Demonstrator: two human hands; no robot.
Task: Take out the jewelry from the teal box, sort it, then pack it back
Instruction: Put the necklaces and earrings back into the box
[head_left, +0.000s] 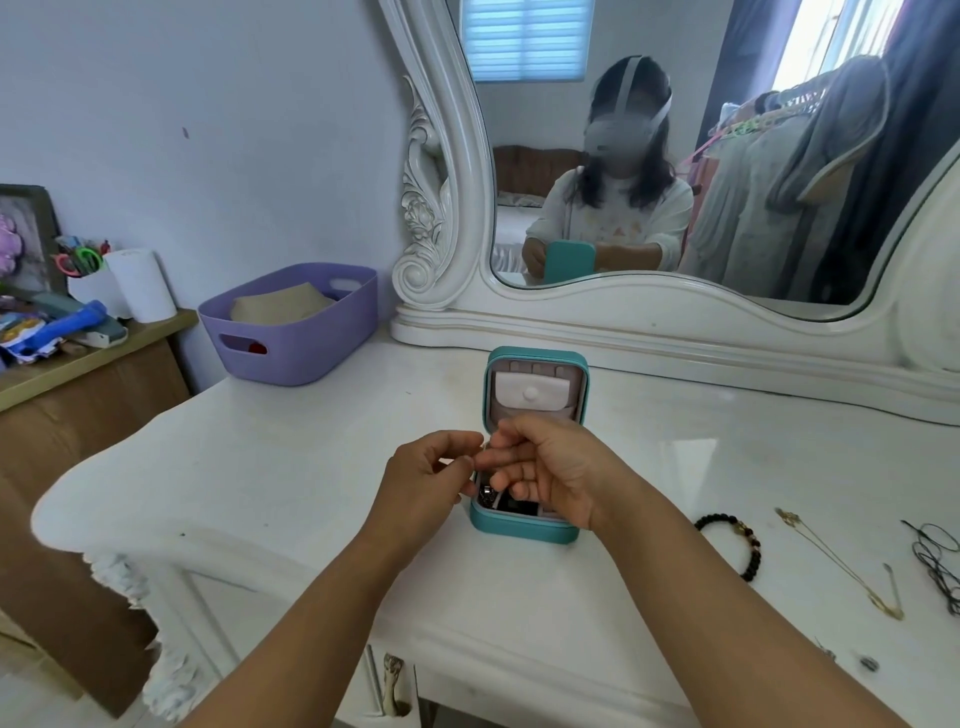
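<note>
The teal box (522, 531) stands open on the white dressing table (311, 467), its lid upright with a pale pouch inside. Dark jewelry pieces (488, 496) lie in its tray. My left hand (426, 478) and my right hand (545, 467) meet just above the tray, fingertips pinched together on something small and thin that I cannot make out. A black bead bracelet (737, 543), a gold chain necklace (836, 561) and a thin black cord (935, 561) lie on the table to the right.
A purple plastic basket (291, 332) sits at the back left. The ornate white mirror (675, 322) stands behind the box. A wooden side cabinet (78, 364) with clutter is at the left. Small items (867, 662) lie near the front right edge.
</note>
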